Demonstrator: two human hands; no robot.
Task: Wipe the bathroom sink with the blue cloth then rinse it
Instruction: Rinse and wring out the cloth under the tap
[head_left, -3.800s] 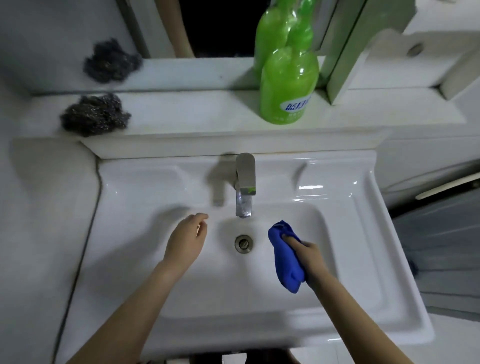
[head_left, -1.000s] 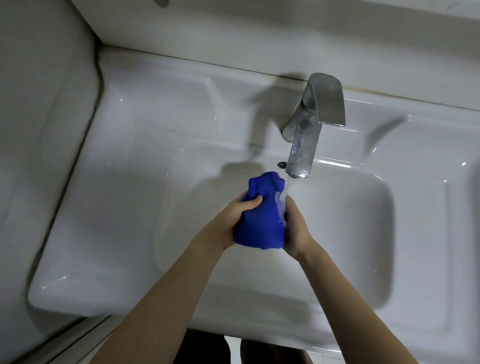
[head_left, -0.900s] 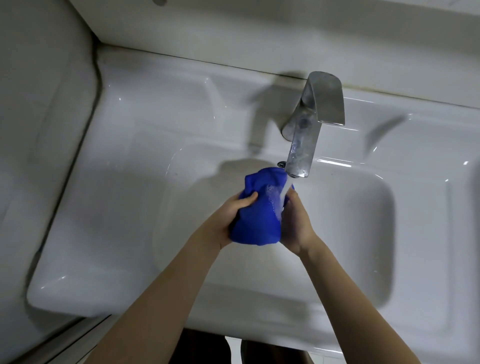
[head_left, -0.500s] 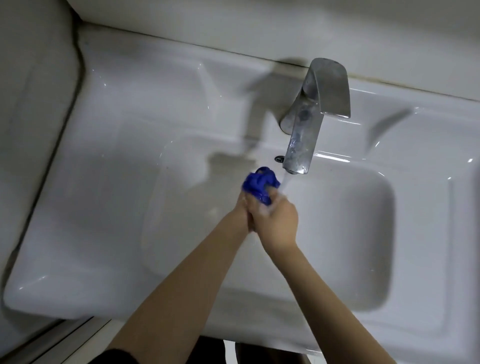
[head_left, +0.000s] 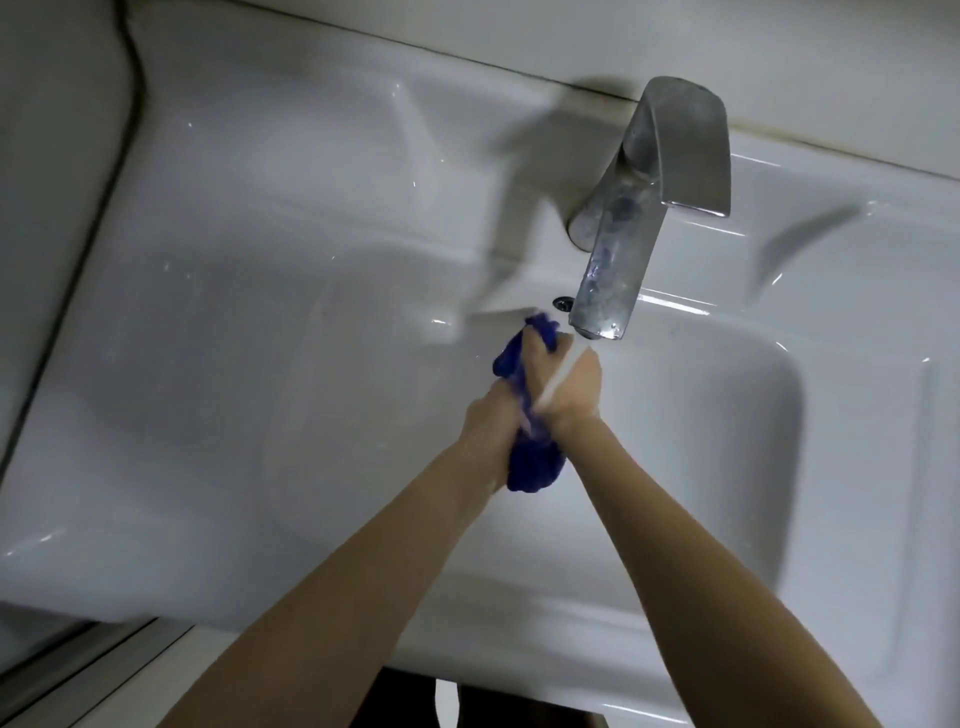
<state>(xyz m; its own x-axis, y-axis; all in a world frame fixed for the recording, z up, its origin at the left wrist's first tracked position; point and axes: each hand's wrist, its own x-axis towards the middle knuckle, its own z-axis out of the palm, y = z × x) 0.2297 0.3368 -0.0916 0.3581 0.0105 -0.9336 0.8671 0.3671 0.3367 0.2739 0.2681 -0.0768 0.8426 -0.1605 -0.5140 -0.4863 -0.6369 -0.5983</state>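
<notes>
Since the cloth (head_left: 536, 465) is soaked and bunched into a tight roll, I judge it soft, limp, heavier than when dry and somewhat slippery; not fragile. Best hold, by my reckoning: round the middle of the bunch, both ends free, so it can be squeezed or twisted.

Position: over the basin of the sink (head_left: 737, 467), just below and in front of the tap (head_left: 649, 208). One blue end pokes out above the hands, the other hangs out below the wrists.

Water (head_left: 558, 371) runs from the spout across the right hand (head_left: 574, 397) and onto the cloth.

Left hand (head_left: 491, 431): fingers curled round the cloth from its left side. Right hand: wrapped round it from the right, back of the hand towards the camera. The two hands press together with the cloth between them. Whose fingers cover the top end: cannot tell, blurred.

Both forearms reach up from the lower edge and converge at the cloth.

Judgement: rinsing in hand, wringing likely.
</notes>
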